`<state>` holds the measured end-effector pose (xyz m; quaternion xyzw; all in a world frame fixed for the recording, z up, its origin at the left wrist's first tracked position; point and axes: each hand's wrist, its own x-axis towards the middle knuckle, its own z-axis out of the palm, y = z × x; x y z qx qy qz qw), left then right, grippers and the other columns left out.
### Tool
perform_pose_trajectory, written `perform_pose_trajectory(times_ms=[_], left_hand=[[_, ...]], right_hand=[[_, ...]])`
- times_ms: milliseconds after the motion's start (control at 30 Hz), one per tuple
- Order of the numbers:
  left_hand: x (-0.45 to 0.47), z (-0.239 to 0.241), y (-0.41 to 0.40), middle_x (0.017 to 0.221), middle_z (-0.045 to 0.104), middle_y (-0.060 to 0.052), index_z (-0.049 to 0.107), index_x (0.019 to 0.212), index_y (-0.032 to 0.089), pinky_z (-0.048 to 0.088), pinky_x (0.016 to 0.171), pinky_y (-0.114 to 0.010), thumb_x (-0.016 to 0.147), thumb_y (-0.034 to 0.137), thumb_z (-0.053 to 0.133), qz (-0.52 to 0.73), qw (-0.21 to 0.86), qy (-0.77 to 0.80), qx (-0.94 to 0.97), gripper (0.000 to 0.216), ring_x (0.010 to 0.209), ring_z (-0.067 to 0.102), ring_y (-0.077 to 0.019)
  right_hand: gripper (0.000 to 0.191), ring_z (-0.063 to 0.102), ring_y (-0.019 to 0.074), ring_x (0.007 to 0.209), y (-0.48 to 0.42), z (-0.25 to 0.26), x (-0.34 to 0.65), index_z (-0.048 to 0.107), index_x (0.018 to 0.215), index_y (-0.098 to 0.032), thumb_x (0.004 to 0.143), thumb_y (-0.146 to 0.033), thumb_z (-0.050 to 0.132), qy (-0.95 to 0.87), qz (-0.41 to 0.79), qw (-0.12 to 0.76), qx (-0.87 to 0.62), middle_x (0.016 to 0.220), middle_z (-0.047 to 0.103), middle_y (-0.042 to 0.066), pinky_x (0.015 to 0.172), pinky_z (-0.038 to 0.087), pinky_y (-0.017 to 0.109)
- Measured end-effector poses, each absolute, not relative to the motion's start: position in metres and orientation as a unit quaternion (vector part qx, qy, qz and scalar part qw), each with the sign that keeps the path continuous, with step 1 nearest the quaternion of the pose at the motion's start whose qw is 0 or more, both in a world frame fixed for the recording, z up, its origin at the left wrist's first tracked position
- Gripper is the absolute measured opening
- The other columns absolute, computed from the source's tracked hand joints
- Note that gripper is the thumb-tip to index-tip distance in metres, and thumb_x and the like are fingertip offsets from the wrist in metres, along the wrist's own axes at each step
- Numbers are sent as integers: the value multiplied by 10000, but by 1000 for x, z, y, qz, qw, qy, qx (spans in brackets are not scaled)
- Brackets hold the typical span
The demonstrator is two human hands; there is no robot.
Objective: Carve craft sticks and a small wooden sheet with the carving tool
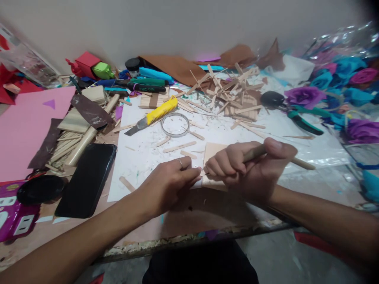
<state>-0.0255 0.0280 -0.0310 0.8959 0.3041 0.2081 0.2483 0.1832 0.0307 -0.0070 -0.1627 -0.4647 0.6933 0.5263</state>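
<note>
The right hand (250, 169) wraps a brown stick (303, 163) over the pale board (213, 149) on the paper (142, 152); the left hand (168, 179) curls just beside, any grip hidden. Steady the board flat, keeping fingertips clear of the stick's end.

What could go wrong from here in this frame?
The right hand grips a brown rod close to the left hand; a slip might jab it. The yellow cutter lies with its blade exposed, so a careless reach could cut. The phone lies near the left forearm and might get bumped.
</note>
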Motion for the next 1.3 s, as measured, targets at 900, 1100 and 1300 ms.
perform_pose_trajectory(times_ms=[900,1100,1300], left_hand=[[-27,-29,27,921,561,-32,663,1088,160,427,689,-266,1049,195,561,235,196,287,908,115,765,554,-131],[-25,-25,23,887,602,-41,651,1109,173,447,691,-264,1039,153,556,288,228,273,889,120,775,561,-140],[-22,-19,18,828,616,-8,624,1031,183,458,705,-228,1032,131,554,356,274,301,841,87,749,570,-108]], right_hand=[[791,238,111,421,49,-1,187,399,466,-213,867,-894,400,-316,762,525,-209,451,246,-47,440,261,281],[474,536,146,568,56,8,192,606,725,-215,868,-655,707,-270,736,521,-337,570,522,-32,621,494,311],[249,612,132,685,65,3,200,632,1007,-219,819,-234,794,-293,679,524,-422,753,639,-20,627,536,256]])
